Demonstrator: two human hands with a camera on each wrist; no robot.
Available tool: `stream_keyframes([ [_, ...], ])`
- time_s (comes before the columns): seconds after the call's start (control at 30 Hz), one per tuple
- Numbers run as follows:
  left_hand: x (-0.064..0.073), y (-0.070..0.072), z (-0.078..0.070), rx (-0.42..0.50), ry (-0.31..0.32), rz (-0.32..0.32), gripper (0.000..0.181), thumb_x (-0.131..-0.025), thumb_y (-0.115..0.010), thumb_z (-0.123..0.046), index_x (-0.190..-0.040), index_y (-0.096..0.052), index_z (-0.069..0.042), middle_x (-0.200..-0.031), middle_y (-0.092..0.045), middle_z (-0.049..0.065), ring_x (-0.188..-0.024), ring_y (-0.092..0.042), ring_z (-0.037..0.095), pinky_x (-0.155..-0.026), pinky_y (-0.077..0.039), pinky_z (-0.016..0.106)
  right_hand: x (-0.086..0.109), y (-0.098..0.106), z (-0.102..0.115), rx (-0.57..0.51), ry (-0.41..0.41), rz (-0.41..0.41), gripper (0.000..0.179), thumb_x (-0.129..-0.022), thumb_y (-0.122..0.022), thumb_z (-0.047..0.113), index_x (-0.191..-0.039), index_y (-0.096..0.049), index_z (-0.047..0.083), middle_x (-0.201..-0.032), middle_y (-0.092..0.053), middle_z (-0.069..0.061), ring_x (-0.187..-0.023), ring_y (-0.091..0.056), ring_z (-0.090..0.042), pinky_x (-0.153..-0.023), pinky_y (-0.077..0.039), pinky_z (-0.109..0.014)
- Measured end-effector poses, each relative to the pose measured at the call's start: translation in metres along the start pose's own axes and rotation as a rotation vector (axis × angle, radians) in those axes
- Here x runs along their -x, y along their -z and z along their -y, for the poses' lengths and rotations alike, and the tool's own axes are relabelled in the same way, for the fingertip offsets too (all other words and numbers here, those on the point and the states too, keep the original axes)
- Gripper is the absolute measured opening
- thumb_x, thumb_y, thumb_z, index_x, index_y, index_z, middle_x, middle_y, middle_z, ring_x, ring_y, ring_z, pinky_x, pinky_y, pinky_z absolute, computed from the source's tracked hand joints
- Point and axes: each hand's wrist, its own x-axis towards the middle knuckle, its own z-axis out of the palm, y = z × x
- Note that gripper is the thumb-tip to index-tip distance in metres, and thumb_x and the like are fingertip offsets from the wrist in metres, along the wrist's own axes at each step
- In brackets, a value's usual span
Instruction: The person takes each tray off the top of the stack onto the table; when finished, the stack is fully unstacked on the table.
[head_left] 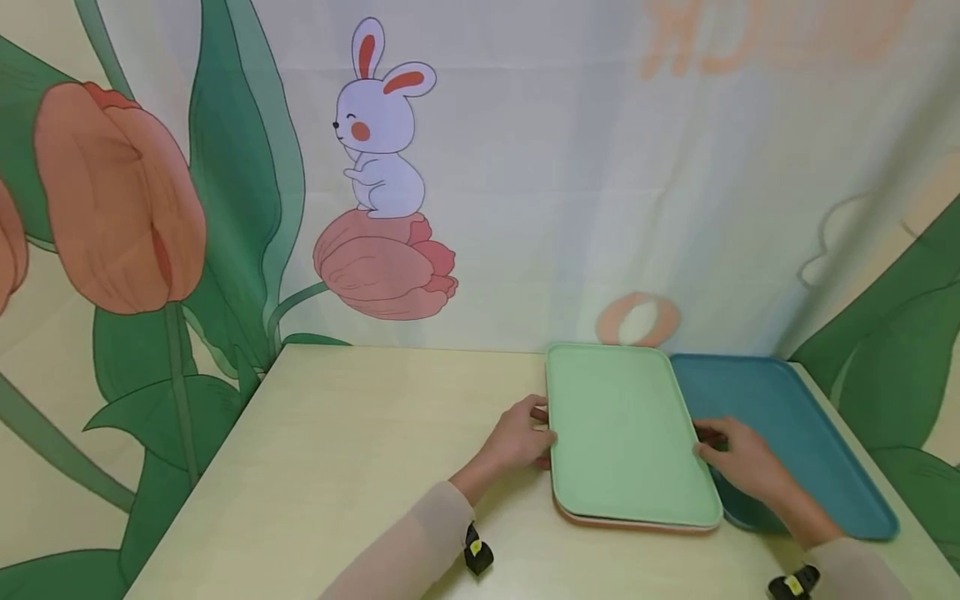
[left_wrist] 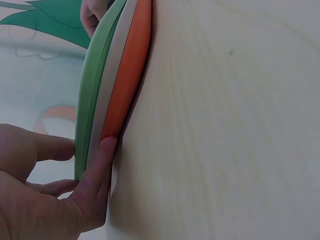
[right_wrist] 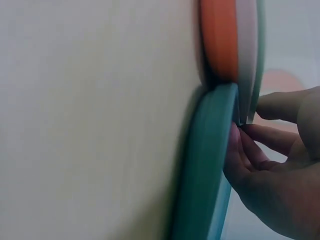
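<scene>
A light green tray (head_left: 622,433) lies on top of a stack, over a pale grey tray (left_wrist: 106,85) and an orange tray (left_wrist: 127,75). My left hand (head_left: 521,433) grips the stack's left edge; its thumb is at the green rim and a fingertip reaches the orange side in the left wrist view. At the right edge, my right hand (head_left: 738,458) pinches the stack, thumb on the green rim and fingers at the underside of the grey tray. Those fingers are just above a blue tray (head_left: 795,442), whose left part is hidden by the stack.
The pale wooden table (head_left: 337,450) extends to the left of the trays. Behind it hangs a curtain (head_left: 525,167) printed with tulips and a rabbit. The blue tray lies near the table's right edge.
</scene>
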Motion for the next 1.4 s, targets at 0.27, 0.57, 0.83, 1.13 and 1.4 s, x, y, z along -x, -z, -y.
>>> stream_keyframes([
  [0.27,-0.001,0.000,-0.003,0.000,-0.003,0.038,0.057,-0.095,-0.068,0.005,-0.148,-0.048,0.002,-0.130,-0.059,0.019,-0.081,-0.073,0.023,-0.065,-0.065,0.038,-0.002,0.007,-0.004,-0.068,-0.011,0.072,0.049,-0.106,-0.065,0.012,-0.143,-0.051,-0.017,-0.128,-0.059,-0.028,-0.105,-0.062,-0.031,-0.075,-0.055,-0.039],
  [0.57,-0.004,-0.001,-0.002,-0.229,-0.074,-0.054,0.061,-0.091,-0.079,-0.005,-0.146,-0.051,0.001,-0.099,-0.067,0.010,-0.072,-0.070,0.021,-0.063,-0.059,0.029,-0.011,0.010,-0.015,-0.206,-0.020,0.142,0.053,-0.108,-0.062,0.011,-0.148,-0.045,-0.019,-0.125,-0.064,-0.023,-0.106,-0.061,-0.028,-0.078,-0.059,-0.034],
  [0.83,-0.007,0.003,-0.004,-0.259,-0.066,-0.027,0.059,-0.094,-0.072,-0.004,-0.148,-0.048,0.003,-0.087,-0.063,0.002,-0.060,-0.070,0.019,-0.057,-0.052,0.024,-0.008,0.011,-0.012,-0.239,-0.074,0.146,0.058,-0.107,-0.066,0.020,-0.151,-0.045,-0.013,-0.125,-0.064,-0.021,-0.107,-0.062,-0.028,-0.081,-0.059,-0.037],
  [1.13,-0.003,0.013,-0.007,0.044,0.004,0.004,0.060,-0.095,-0.073,-0.004,-0.151,-0.052,-0.003,-0.106,-0.062,0.011,-0.080,-0.071,0.023,-0.066,-0.066,0.041,-0.006,0.009,-0.013,-0.296,-0.077,0.125,0.050,-0.112,-0.054,0.012,-0.148,-0.042,-0.020,-0.132,-0.061,-0.032,-0.113,-0.066,-0.035,-0.084,-0.062,-0.036],
  [1.4,-0.001,0.030,0.003,0.297,0.070,0.073,0.057,-0.095,-0.076,-0.002,-0.148,-0.055,-0.001,-0.116,-0.062,0.018,-0.093,-0.073,0.027,-0.078,-0.065,0.046,-0.009,0.007,-0.008,-0.261,-0.091,0.107,0.048,-0.108,-0.058,0.008,-0.145,-0.045,-0.021,-0.126,-0.063,-0.031,-0.106,-0.066,-0.031,-0.080,-0.061,-0.034],
])
